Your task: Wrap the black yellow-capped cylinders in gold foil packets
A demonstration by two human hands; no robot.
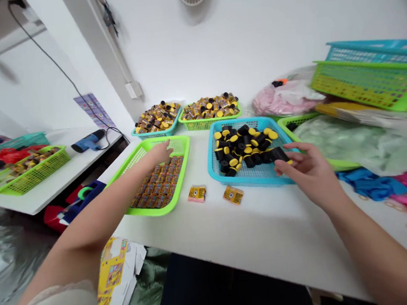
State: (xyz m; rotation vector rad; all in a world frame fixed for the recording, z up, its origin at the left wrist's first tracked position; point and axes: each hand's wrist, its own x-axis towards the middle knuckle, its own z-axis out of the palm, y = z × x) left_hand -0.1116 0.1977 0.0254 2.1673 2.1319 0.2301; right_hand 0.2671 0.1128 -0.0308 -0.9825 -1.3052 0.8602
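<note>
My left hand (pixel 160 153) is over the far part of a lime green basket (pixel 189 161), its visible fingers stretched out and apart. Nothing shows in it, though its underside is hidden. Below it, small wrapped cylinders (pixel 158 187) with printed orange-brown labels lie in tight rows. My right hand (pixel 310 171) pinches a small black cylinder (pixel 278 154) with a yellow end, at the near right corner of a blue basket (pixel 210 163). That basket holds a loose heap of black cylinders with yellow ends (pixel 247 144). Two printed labels (pixel 197 194) (pixel 233 195) lie on the white table in front.
Two baskets heaped with labelled cylinders (pixel 157 117) (pixel 210 108) stand against the wall. At right are stacked baskets (pixel 368 83), bagged pale green material (pixel 362 141) and blue cloth (pixel 372 183). A blue heat gun (pixel 88 141) lies on the left table. Printed cardboard (pixel 117 274) is below the edge.
</note>
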